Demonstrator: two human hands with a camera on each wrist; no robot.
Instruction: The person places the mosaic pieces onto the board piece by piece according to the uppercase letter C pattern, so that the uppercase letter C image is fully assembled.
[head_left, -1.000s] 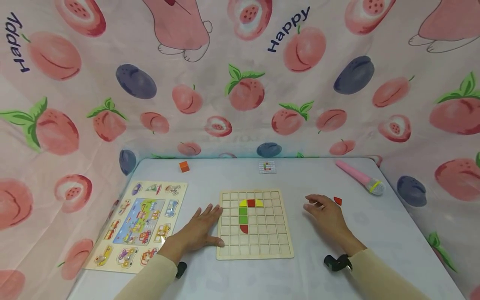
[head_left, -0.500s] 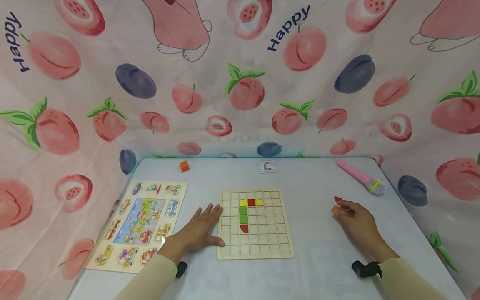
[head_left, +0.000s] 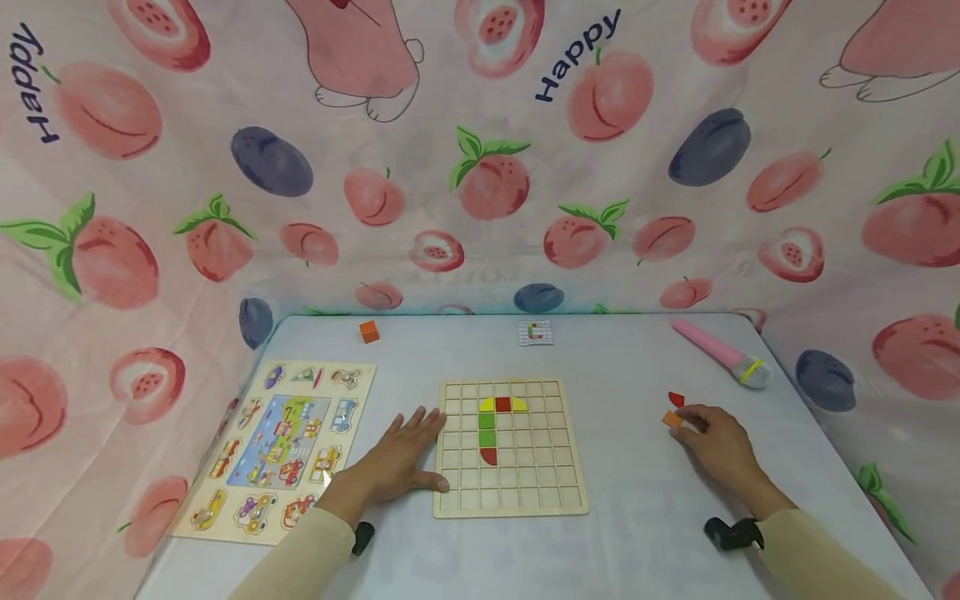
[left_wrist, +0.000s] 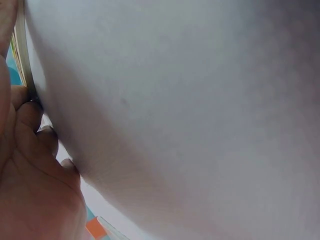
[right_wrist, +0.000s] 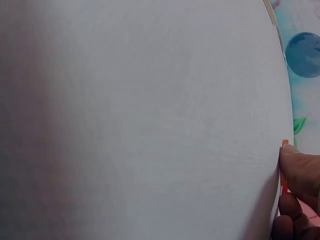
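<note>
In the head view my right hand (head_left: 720,442) pinches a small orange square tile (head_left: 672,419) at the table surface. Just beyond it lies a red quarter-round tile (head_left: 677,399). The right wrist view shows the thumb and the orange tile (right_wrist: 285,143) edge-on. My left hand (head_left: 401,458) lies flat with fingers spread, its fingertips and thumb at the left edge of a wooden grid board (head_left: 525,479). Set in the board are a red square (head_left: 502,404), yellow tiles (head_left: 519,405) on either side of it, green squares (head_left: 487,438) below and a red quarter-round (head_left: 489,456).
A vehicle picture puzzle (head_left: 360,450) lies left, partly behind the left forearm. Along the back are an orange cube (head_left: 368,332), a small pattern card (head_left: 535,333) and a pink toy microphone (head_left: 720,353). A fruit-print cloth (head_left: 480,275) hangs behind the table.
My right hand has moved right from near the board, uncovering the orange tile, and its index finger has come down to pinch it. The left hand stays in place.
</note>
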